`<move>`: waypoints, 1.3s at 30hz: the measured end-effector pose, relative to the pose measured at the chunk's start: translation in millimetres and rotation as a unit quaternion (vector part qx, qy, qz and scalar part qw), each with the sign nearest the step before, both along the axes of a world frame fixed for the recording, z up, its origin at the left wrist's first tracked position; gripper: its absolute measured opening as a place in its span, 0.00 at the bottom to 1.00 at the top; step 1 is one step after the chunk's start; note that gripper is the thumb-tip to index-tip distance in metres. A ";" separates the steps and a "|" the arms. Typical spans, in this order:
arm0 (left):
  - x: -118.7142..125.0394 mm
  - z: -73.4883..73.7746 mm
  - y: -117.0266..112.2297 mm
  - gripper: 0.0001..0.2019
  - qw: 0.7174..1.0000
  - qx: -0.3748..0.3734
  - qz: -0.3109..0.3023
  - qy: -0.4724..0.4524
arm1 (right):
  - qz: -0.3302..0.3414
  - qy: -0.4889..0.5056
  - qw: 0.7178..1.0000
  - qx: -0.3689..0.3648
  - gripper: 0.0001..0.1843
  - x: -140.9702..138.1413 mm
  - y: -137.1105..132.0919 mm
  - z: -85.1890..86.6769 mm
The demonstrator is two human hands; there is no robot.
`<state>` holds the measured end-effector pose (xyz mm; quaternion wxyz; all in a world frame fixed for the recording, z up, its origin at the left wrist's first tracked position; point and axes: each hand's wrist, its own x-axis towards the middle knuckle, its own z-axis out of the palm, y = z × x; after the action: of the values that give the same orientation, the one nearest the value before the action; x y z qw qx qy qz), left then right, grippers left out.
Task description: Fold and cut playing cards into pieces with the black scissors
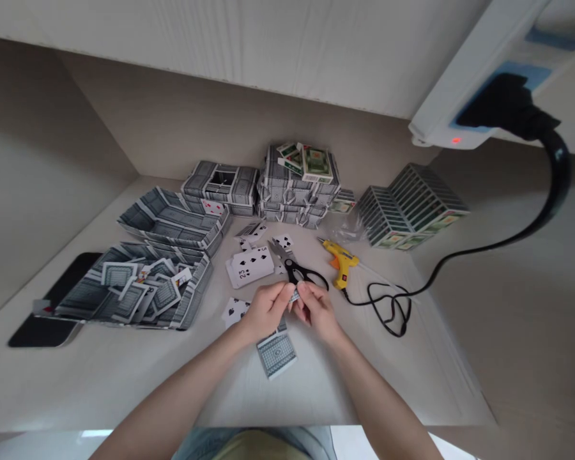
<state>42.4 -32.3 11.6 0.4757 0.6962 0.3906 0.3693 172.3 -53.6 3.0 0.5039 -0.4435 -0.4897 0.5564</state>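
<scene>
My left hand (pixel 267 310) and my right hand (pixel 317 309) meet over the middle of the table, fingers pinched together on a small folded piece of playing card (pixel 294 296). Just beyond my fingertips lie black-handled scissors (pixel 299 270). A face-down card (pixel 276 353) lies under my wrists. Face-up spade cards (pixel 249 265) sit beyond my left hand.
Trays and boxes woven from playing cards (pixel 172 220) stand at the left and back. Card packs (pixel 409 207) are stacked at the right. A yellow glue gun (pixel 341 260) with a black cord (pixel 388 310) lies right of the scissors. A black phone (pixel 52 313) rests far left.
</scene>
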 end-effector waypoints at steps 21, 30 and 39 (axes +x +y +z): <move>2.4 1.6 1.1 0.13 0.964 -0.194 -0.111 -0.147 | -0.037 -0.008 0.999 -0.006 0.23 14.3 6.5 -1.6; 1.7 -1.8 1.0 0.16 0.977 -0.167 -0.056 -0.122 | -0.038 -0.001 0.999 -0.004 0.24 13.6 7.6 4.7; 2.7 3.5 -6.9 0.15 0.993 -0.096 -0.012 -0.074 | -0.026 0.164 0.983 -0.081 0.23 4.8 7.7 -1.8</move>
<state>45.1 -39.2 15.1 0.5722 0.6231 0.3793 0.3748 177.1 -45.9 1.2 0.5540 -0.3984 -0.3420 0.6460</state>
